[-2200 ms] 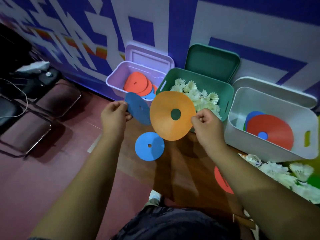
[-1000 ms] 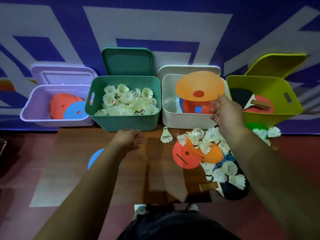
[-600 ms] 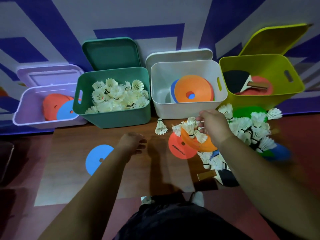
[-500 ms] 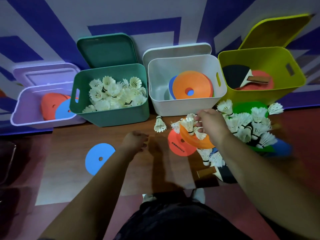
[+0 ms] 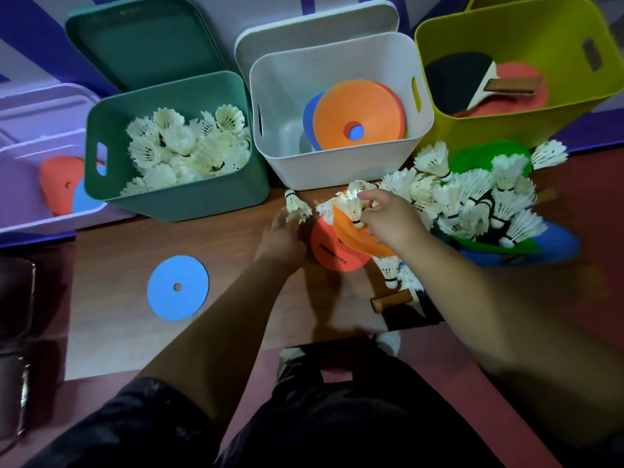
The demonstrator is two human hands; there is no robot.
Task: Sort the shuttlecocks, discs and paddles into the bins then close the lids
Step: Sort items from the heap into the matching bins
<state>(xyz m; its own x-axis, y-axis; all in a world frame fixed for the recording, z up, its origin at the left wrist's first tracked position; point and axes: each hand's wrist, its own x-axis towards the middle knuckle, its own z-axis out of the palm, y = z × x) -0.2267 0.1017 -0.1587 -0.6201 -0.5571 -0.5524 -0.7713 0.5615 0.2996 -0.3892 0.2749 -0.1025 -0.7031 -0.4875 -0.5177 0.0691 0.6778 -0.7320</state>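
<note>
Shuttlecock (image 5: 351, 206) pinched by the right hand (image 5: 388, 224), thumb and fingers curled on its feather skirt, resting on an orange disc (image 5: 354, 236) just under the grip. Judged very light and easily crushed; the firmer cork base (at its lower end here) is likely the safer hold. Left hand (image 5: 282, 238) touches a lone shuttlecock (image 5: 297, 207) just left of the grip; whether its fingers have closed cannot be told. Green bin (image 5: 175, 197), open and part-filled, lies up and left of the grip, its near rim the one edge to clear. Heap of shuttlecocks (image 5: 472, 201) crowds the right of the grip; wood surface (image 5: 118, 265) leaves room leftward.
</note>
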